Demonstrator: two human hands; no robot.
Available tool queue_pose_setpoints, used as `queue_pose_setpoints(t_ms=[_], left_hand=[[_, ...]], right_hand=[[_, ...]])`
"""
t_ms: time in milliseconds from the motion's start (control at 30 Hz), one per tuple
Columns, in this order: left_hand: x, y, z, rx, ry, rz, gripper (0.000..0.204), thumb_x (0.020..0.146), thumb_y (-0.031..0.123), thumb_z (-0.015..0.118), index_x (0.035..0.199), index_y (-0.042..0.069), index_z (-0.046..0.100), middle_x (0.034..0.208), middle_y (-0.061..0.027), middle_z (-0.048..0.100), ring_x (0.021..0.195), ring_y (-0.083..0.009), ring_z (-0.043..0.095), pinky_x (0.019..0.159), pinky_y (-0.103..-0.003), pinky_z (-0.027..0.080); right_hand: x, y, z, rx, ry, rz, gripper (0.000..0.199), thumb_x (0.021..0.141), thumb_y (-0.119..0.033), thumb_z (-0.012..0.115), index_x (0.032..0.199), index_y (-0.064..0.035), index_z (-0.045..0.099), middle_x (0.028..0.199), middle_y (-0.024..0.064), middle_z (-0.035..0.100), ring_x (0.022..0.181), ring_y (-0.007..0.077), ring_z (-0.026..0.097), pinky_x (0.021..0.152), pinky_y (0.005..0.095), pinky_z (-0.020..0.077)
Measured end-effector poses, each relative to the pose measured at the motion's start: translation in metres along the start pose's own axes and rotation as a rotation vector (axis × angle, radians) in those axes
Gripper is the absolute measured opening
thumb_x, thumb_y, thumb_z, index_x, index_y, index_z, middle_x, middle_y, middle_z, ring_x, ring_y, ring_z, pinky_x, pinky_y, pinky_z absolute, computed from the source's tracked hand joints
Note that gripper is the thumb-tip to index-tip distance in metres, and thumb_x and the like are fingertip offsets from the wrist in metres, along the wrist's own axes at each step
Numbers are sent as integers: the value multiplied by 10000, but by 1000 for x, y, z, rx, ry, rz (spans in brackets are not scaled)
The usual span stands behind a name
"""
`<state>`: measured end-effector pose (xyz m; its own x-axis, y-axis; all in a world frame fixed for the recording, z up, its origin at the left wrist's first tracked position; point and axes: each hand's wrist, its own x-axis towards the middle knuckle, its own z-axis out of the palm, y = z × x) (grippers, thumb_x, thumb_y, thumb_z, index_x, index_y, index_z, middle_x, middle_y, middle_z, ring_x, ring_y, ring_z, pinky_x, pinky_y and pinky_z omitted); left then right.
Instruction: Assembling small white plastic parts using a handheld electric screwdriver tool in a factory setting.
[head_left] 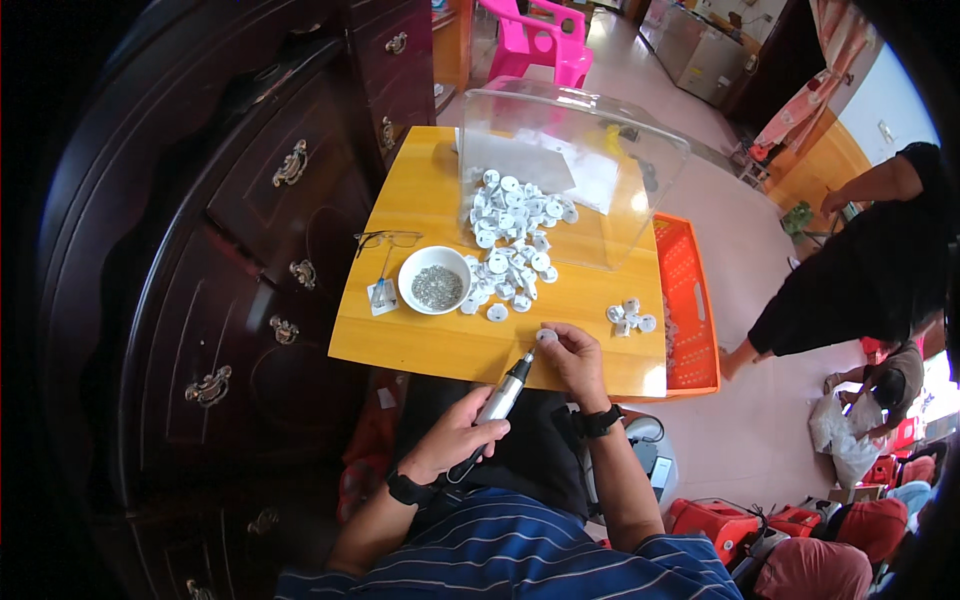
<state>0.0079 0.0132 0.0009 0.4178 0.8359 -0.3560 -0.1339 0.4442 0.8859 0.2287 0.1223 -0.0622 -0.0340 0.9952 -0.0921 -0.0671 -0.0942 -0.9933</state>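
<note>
My left hand (455, 432) is wrapped round a silver and black electric screwdriver (502, 398), its tip pointing up and to the right. The tip meets or nearly meets a small round white plastic part (546, 336), pinched in the fingers of my right hand (577, 362) over the table's near edge. Left of that part stands a white bowl (405, 273) with many small metal screws (437, 287) in it. Just beyond my hands lies a heap of similar white plastic parts (508, 215), running back under a clear plastic cover. A few more white parts (631, 319) form a separate group at the right.
Glasses (392, 239) and a small blue-handled screwdriver (379, 287) lie left on the yellow table (385, 335). The clear plastic cover (625, 175) tilts over the far side. An orange crate (690, 300) adjoins the right edge. Dark drawers (245, 235) flank the left; other people are at the right.
</note>
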Motion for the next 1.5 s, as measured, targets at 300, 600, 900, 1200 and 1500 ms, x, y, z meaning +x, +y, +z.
queue_pose_setpoints(t_ms=[300,600,900,1200,1500], left_hand=[[-14,-12,-6,88,19,28,542,927,172,706,1394,29,468,932,-17,571,649,-70,563,582,-230,491],[-23,-9,-9,100,46,69,548,923,163,712,1400,33,476,930,-23,585,656,-74,566,590,-241,497],[-46,-9,-22,121,112,66,607,920,104,680,1463,28,419,941,-17,567,672,-76,563,589,-224,490],[-65,-9,-29,172,210,83,606,908,150,717,1443,55,450,898,-33,609,659,-96,593,609,-264,512],[-69,-13,-35,145,209,100,605,917,130,707,1455,62,439,906,-36,597,665,-91,590,598,-257,508]], right_hand=[[-20,-20,-70,-740,334,-443,223,858,-26,706,1073,-80,733,992,140,617,830,282,648,708,336,528],[-11,-46,-67,-972,499,-492,295,870,-36,674,1163,-59,650,1137,167,596,930,294,655,779,381,558],[33,-104,66,-888,68,-776,240,788,-17,724,1017,-64,668,1048,152,652,970,361,644,819,438,536],[102,-61,168,-1576,-497,-620,170,861,-157,609,884,-62,748,927,160,733,854,309,735,719,435,590],[110,-49,175,-1507,-447,-625,183,847,-184,616,910,-75,749,905,152,743,814,314,735,688,418,583]])
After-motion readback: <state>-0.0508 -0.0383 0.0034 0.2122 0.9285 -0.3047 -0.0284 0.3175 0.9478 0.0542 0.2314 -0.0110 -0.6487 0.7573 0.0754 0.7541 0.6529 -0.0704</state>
